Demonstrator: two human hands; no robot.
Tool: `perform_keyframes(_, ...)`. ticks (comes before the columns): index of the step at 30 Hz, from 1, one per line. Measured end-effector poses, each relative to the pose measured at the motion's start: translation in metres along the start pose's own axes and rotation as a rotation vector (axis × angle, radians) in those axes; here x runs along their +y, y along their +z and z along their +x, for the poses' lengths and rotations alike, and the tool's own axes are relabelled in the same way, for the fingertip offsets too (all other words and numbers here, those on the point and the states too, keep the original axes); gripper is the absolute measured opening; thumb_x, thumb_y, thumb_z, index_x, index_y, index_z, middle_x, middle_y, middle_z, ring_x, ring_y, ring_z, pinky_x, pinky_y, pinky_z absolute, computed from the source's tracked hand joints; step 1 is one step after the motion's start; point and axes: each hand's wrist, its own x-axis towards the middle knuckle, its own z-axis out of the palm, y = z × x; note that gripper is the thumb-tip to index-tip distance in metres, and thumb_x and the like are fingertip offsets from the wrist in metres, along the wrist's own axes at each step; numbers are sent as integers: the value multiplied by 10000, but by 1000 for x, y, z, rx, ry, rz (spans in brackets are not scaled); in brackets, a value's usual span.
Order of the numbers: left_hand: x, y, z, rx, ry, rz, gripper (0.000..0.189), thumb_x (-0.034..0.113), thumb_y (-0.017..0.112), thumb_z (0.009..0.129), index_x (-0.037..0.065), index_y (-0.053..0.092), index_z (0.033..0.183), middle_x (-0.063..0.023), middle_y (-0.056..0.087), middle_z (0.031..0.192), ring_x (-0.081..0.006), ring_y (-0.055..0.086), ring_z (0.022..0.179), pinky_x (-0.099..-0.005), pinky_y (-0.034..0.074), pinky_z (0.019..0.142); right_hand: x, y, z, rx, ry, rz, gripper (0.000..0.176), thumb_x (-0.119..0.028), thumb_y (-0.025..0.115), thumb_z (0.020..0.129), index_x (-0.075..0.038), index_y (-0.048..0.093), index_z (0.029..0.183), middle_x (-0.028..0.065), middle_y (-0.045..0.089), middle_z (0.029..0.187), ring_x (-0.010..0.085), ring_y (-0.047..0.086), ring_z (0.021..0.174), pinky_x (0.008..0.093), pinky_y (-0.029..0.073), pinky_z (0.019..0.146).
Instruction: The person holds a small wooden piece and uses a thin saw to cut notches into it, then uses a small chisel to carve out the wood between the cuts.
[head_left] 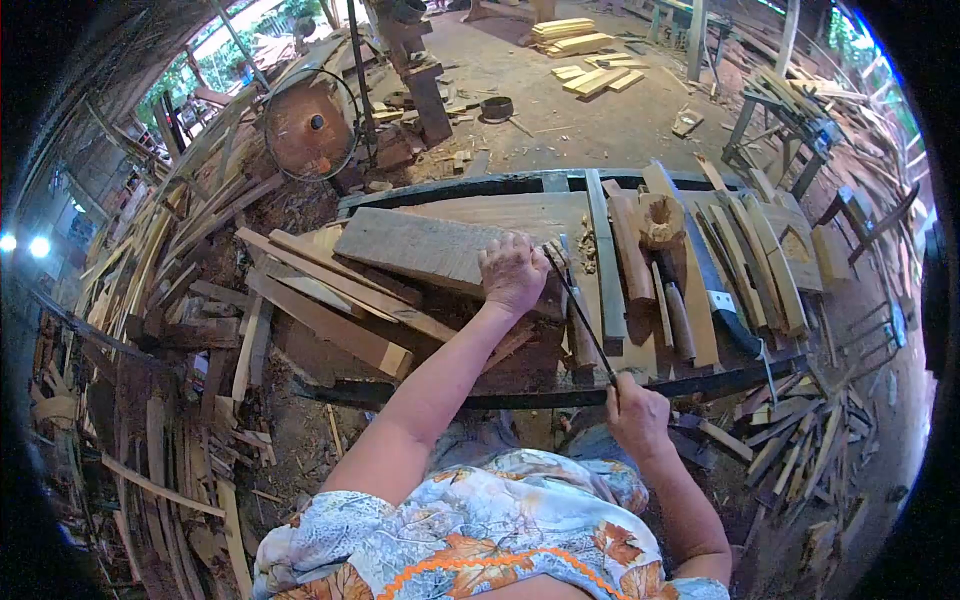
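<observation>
My left hand (pixel 514 272) is closed in a fist at the right end of a wide grey board (pixel 415 246), and what its fingers hold is hidden. A small pale wood end (pixel 553 251) shows just beside its knuckles. My right hand (pixel 640 415), near the bench's front edge, is closed around the lower end of a thin dark rod (pixel 588 325), perhaps a file. The rod slants up and left, and its far end reaches the pale wood end by my left hand. A grey wooden strip (pixel 605 265) lies right of the rod.
On the bench are a handsaw (pixel 703 262) with a black handle (pixel 737 328), a hollowed wood block (pixel 661 220) and several sticks (pixel 768 265). Loose planks (pixel 330 318) lie at left. A round fan-like guard (pixel 312 123) stands behind; scrap wood (pixel 800 440) lies at right.
</observation>
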Motion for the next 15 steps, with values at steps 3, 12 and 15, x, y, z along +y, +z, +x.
perform_keyframes(3, -1, 2, -2, 18, 39, -21, 214, 260, 519, 782, 107, 584, 917, -105, 575, 913, -299, 544, 872, -454, 406, 778, -9, -4, 27, 49, -54, -26, 160, -204, 530, 866, -51, 568, 893, 207, 620, 687, 385, 626, 669, 490, 483, 604)
perform_keyframes(12, -9, -7, -11, -19, 22, -129, 228, 299, 537, 791, 127, 600, 926, -90, 574, 937, -288, 538, 922, -464, 391, 810, -43, 32, 136, 47, -17, -72, 170, -158, 472, 846, -29, 580, 874, 208, 659, 808, 375, 653, 799, 448, 512, 722)
perform_keyframes(15, -11, -7, -22, 78, 46, -142, 240, 318, 547, 788, 127, 597, 924, -77, 573, 942, -281, 528, 915, -451, 376, 813, -40, 33, 135, 34, -32, -45, 174, -161, 467, 846, -29, 578, 873, 198, 668, 828, 358, 660, 820, 439, 511, 746)
